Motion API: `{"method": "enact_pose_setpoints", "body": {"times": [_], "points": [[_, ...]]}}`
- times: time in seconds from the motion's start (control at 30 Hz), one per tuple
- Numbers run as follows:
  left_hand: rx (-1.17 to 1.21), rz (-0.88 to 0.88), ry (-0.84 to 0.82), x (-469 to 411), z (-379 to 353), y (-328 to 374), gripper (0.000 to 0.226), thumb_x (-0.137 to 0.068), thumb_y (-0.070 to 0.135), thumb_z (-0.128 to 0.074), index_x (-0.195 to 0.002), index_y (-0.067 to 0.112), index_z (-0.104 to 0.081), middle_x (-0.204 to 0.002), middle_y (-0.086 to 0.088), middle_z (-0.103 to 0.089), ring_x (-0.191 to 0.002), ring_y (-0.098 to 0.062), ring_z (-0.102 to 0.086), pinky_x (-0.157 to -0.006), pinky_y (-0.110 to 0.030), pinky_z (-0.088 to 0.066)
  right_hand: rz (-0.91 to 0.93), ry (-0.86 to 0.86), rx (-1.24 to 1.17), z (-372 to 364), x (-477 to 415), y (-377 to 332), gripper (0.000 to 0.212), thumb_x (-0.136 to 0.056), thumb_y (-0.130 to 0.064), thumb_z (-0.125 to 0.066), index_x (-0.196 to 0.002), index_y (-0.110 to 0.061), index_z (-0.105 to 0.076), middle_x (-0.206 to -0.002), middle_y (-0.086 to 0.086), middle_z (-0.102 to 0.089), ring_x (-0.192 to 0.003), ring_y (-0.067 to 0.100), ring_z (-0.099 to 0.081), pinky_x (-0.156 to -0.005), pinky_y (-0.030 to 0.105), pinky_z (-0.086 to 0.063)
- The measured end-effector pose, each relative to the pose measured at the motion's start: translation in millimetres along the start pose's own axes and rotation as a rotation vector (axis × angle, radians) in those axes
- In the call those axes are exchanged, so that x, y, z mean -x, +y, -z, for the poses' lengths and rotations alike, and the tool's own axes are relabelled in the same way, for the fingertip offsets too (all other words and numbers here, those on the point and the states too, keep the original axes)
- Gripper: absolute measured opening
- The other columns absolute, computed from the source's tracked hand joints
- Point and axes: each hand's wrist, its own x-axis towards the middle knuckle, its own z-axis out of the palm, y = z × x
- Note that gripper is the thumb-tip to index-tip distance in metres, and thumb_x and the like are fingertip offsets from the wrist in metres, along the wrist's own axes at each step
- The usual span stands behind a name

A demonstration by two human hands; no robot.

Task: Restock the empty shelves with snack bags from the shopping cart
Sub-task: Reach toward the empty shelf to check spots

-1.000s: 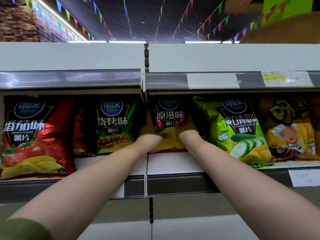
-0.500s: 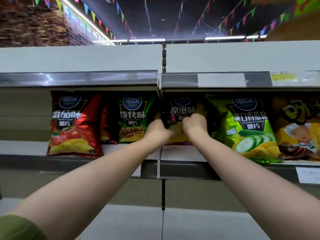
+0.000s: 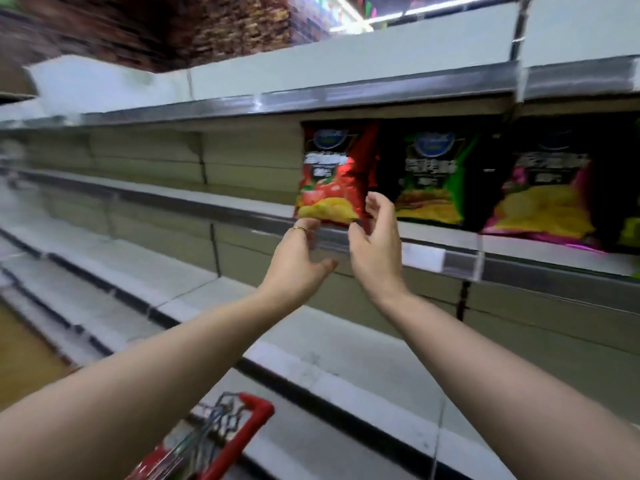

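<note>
Both hands are up at the red foil snack bag [image 3: 329, 178], which stands upright on the white metal shelf [image 3: 207, 202], leftmost in a row of three. Next to it stand a green-and-black bag [image 3: 429, 178] and then a pink-and-black bag [image 3: 543, 199].

The left hand [image 3: 298, 261] reaches under the red bag's lower edge. Its fingers [image 3: 304, 226] are straight and close together and the thumb is held apart. I cannot tell whether they touch the foil. The right hand [image 3: 375, 244] is just beside the bag's lower right corner with its fingers loosely spread. Neither hand holds anything.

This looks to me like squaring up a placed bag. To do it well, I would nudge the bottom corners only, so the face sits flat to the front and the base is fully on the shelf. Then I would fetch the next bag from the red-handled wire shopping cart [image 3: 225, 441] below. The shelf to the left of the red bag is bare, so the row can grow that way.

Each bag has a round blue logo at the top and pale lettering beneath, all too smeared to read. A white price tag [image 3: 422, 256] on the shelf edge shows no legible print.
</note>
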Motion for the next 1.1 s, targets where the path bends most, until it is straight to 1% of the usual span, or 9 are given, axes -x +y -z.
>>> {"method": "enact_pose_setpoints", "body": {"times": [0.07,0.33,0.47,0.53,0.6,0.67,0.8,0.87,1.1], "points": [[-0.025,0.063,0.071,9,29,-28,0.058,-0.08,0.012,-0.072,-0.131,0.012,-0.044,-0.121,-0.004,-0.055,-0.11,-0.017,-0.054,-0.096,-0.031,-0.044,-0.006,-0.067,-0.058,-37,12,-4,0.048,-0.091,-0.001,-0.047,-0.137,-0.009,-0.036,-0.139,0.005,-0.043,-0.129,0.015,-0.039,-0.108,0.026,-0.032],[-0.054,0.299,0.229,44,137,-149,0.054,-0.081,0.014,-0.071,-0.129,0.016,-0.045,-0.115,-0.002,-0.055,-0.102,-0.015,-0.054,-0.091,-0.032,-0.047,-0.012,-0.423,-0.292,-198,76,-9,0.051,-0.088,0.006,-0.044,-0.136,-0.009,-0.036,-0.133,0.0,-0.044,-0.122,0.006,-0.041,-0.092,0.0,-0.029],[-0.112,0.392,0.286,55,180,-210,0.052,-0.082,0.015,-0.071,-0.128,0.017,-0.046,-0.118,0.0,-0.054,-0.104,-0.013,-0.054,-0.093,-0.031,-0.047,-0.042,-0.565,-0.351,-275,104,-5,0.048,-0.089,0.007,-0.043,-0.135,-0.006,-0.036,-0.132,0.001,-0.044,-0.119,0.006,-0.043,-0.09,-0.003,-0.029],[-0.111,0.45,0.307,58,197,-236,0.051,-0.082,0.015,-0.071,-0.127,0.016,-0.046,-0.119,-0.001,-0.054,-0.105,-0.013,-0.054,-0.093,-0.032,-0.047,-0.078,-0.614,-0.378,-308,116,0,0.048,-0.089,0.007,-0.042,-0.135,-0.006,-0.036,-0.132,0.002,-0.044,-0.12,0.008,-0.043,-0.091,-0.001,-0.03],[-0.113,0.518,0.315,61,211,-261,0.05,-0.083,0.014,-0.071,-0.126,0.014,-0.047,-0.117,-0.001,-0.054,-0.103,-0.013,-0.054,-0.091,-0.029,-0.047,-0.116,-0.661,-0.396,-336,126,6,0.048,-0.09,0.005,-0.043,-0.136,-0.008,-0.034,-0.131,-0.001,-0.043,-0.123,0.01,-0.044,-0.098,0.01,-0.033],[-0.112,0.576,0.335,66,222,-284,0.048,-0.082,0.013,-0.071,-0.125,0.013,-0.048,-0.115,-0.002,-0.056,-0.101,-0.013,-0.055,-0.09,-0.028,-0.047,-0.152,-0.713,-0.403,-360,136,14,0.049,-0.091,0.003,-0.044,-0.136,-0.012,-0.034,-0.128,-0.003,-0.043,-0.124,0.01,-0.044,-0.102,0.019,-0.035],[-0.125,0.693,0.366,80,231,-322,0.041,-0.083,0.013,-0.07,-0.117,0.018,-0.048,-0.107,0.005,-0.055,-0.1,-0.01,-0.053,-0.082,-0.022,-0.044,-0.219,-0.816,-0.4,-397,155,36,0.046,-0.092,0.002,-0.044,-0.135,-0.014,-0.035,-0.127,-0.006,-0.043,-0.12,0.006,-0.045,-0.087,0.001,-0.037],[-0.124,0.761,0.393,85,232,-339,0.038,-0.084,0.013,-0.07,-0.11,0.024,-0.045,-0.101,0.007,-0.054,-0.096,-0.01,-0.054,-0.078,-0.019,-0.044,-0.26,-0.871,-0.393,-414,163,51,0.045,-0.093,0.001,-0.044,-0.135,-0.014,-0.035,-0.126,-0.006,-0.044,-0.119,0.005,-0.046,-0.087,0.004,-0.04],[-0.02,1.024,0.55,103,212,-396,0.042,-0.085,0.011,-0.068,-0.122,0.011,-0.048,-0.103,0.001,-0.057,-0.096,-0.016,-0.055,-0.086,-0.032,-0.048,-0.391,-1.079,-0.332,-468,198,121,0.044,-0.093,0.001,-0.045,-0.135,-0.011,-0.035,-0.124,-0.001,-0.045,-0.112,0.011,-0.05,-0.075,0.002,-0.043]]}}
